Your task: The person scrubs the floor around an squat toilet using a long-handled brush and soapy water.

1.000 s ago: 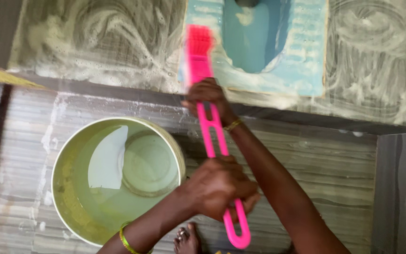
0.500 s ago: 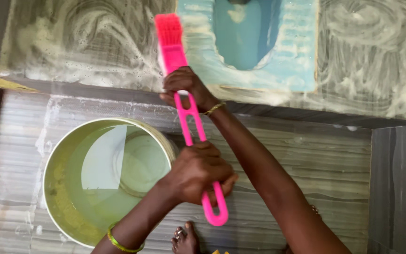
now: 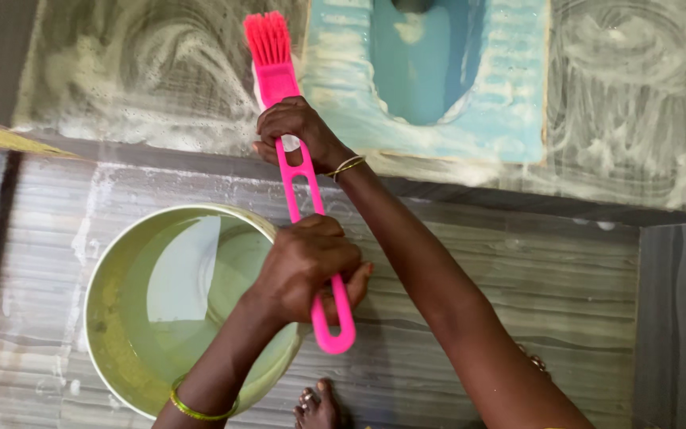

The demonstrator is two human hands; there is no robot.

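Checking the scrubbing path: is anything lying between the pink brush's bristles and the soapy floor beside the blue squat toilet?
Nothing visible does. The brush, gripped by the right hand and left hand, has its bristles over the soapy floor left of the toilet. The bucket sits nearer, off that path.

- Our hands have open soapy floor (image 3: 144, 71) to the left of the pink brush (image 3: 291, 159).
- A blue squat toilet pan (image 3: 510, 103) blocks the right, just beside the bristles.
- The green bucket (image 3: 121, 318) crowds our left hand (image 3: 307, 266) from below.
- The striped step (image 3: 549, 270) on the right lies open.
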